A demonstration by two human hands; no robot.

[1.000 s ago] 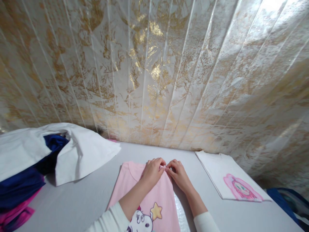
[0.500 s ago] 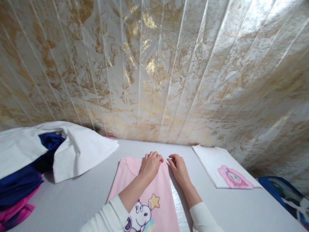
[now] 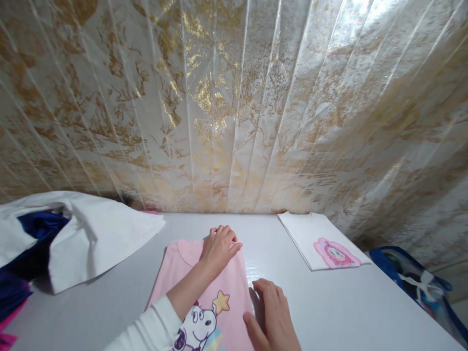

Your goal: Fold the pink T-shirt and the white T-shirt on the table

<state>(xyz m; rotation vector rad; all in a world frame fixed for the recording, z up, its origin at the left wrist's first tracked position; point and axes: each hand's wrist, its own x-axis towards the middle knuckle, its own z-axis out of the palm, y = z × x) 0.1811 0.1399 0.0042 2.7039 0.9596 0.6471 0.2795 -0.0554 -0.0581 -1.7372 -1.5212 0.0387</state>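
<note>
A folded pink shirt with a cartoon dog and a yellow star lies on the white table in front of me. My left hand rests on its top right corner with the fingers curled over the far edge. My right hand lies flat and open along the shirt's right edge, lower down, on a strip of shiny clear plastic.
A folded white shirt with a pink cartoon print lies at the back right. A heap of white, dark blue and pink clothes fills the left. A blue bag sits beyond the table's right edge. A gold-patterned curtain hangs behind.
My right hand has drawn back from the shirt's top corner down along its right edge and opened flat. The left hand stays at the top edge. The view has shifted right.
</note>
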